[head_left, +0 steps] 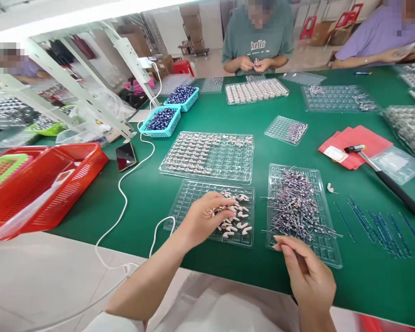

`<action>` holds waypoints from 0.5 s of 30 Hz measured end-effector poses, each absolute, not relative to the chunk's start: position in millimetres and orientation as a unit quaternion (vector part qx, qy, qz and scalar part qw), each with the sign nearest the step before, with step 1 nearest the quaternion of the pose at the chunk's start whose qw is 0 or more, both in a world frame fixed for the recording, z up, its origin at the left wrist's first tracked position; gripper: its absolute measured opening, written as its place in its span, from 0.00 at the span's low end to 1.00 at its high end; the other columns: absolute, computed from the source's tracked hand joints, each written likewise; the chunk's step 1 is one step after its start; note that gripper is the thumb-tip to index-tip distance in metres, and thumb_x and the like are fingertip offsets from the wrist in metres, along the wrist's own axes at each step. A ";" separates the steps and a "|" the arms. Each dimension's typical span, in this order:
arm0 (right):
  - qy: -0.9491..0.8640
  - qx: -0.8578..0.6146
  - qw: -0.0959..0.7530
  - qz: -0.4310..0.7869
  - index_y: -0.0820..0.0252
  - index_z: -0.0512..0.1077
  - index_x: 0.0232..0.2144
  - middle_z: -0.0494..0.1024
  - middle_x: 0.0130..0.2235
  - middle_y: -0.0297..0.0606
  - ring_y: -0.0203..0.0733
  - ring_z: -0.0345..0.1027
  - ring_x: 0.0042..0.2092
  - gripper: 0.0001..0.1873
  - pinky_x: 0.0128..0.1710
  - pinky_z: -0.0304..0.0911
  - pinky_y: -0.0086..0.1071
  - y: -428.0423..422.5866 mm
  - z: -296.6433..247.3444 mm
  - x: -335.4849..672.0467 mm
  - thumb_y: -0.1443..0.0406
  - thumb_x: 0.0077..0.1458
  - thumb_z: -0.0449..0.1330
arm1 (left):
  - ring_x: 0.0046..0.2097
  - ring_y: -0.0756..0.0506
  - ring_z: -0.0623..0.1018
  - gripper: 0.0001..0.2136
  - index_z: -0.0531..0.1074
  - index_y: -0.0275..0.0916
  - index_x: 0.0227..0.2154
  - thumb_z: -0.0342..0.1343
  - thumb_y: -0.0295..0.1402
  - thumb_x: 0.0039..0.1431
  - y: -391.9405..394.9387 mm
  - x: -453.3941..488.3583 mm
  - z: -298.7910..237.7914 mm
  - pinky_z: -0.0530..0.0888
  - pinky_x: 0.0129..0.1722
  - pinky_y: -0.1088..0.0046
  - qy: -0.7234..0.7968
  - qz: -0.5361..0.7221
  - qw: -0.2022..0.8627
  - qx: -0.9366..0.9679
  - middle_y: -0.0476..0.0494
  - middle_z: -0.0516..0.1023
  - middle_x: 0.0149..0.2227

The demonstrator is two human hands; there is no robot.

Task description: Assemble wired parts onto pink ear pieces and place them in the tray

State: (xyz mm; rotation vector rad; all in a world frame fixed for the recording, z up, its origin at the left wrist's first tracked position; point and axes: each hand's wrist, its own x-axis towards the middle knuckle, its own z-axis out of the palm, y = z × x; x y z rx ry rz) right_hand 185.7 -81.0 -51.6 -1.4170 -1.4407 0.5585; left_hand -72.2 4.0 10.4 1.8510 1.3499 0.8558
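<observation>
Over one tray [185, 199], left hand [203, 219] gapes slightly; right hand [309, 272] pinches perhaps one piece [275, 247].

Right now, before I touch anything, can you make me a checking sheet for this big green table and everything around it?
Surface: green tabletop, mostly covered with trays.
Job's things: tray of loose pale pieces; tray heaped with thin-stemmed parts to its right; part-filled tray beyond.
Clutter: phone; black-handled tool, its head resting on red packets.
Grips: left grip at the loose pieces; right grip at the heaped tray's near-left corner, fingertips close together. Can't tell if either holds anything.
Cables: white cable winding across the table and over its edge.
Surroundings: person in a grey-green shirt opposite; red basket at left.
</observation>
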 end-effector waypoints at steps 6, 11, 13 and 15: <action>-0.623 -0.592 0.454 0.237 0.50 0.79 0.42 0.86 0.40 0.33 0.36 0.82 0.36 0.10 0.38 0.75 0.23 -81.7 -52.6 186.8 0.57 0.63 0.60 | 0.45 0.39 0.78 0.11 0.76 0.42 0.37 0.59 0.43 0.61 8.1 -110.6 16.0 0.75 0.42 0.63 0.651 0.145 0.285 0.688 0.41 0.79 0.43; -0.632 -0.599 0.440 0.218 0.50 0.80 0.41 0.86 0.39 0.33 0.37 0.82 0.34 0.13 0.31 0.74 0.19 -80.6 -57.2 191.1 0.53 0.62 0.60 | 0.49 0.37 0.77 0.20 0.77 0.43 0.44 0.64 0.50 0.55 27.1 -115.1 25.9 0.76 0.44 0.64 0.622 0.103 0.322 0.707 0.40 0.79 0.49; -0.642 -0.583 0.448 0.216 0.50 0.80 0.41 0.86 0.39 0.34 0.37 0.82 0.33 0.13 0.29 0.74 0.19 -79.5 -59.4 193.2 0.53 0.62 0.60 | 0.48 0.38 0.78 0.20 0.77 0.42 0.47 0.62 0.48 0.57 47.9 -118.6 29.5 0.76 0.43 0.65 0.646 0.135 0.283 0.696 0.40 0.79 0.49; -0.643 -0.580 0.453 0.214 0.51 0.80 0.41 0.86 0.39 0.35 0.38 0.83 0.33 0.13 0.30 0.75 0.20 -79.0 -60.3 193.2 0.54 0.61 0.61 | 0.47 0.39 0.79 0.16 0.76 0.41 0.49 0.58 0.44 0.63 77.4 -121.9 30.3 0.76 0.44 0.65 0.678 0.169 0.230 0.677 0.40 0.80 0.48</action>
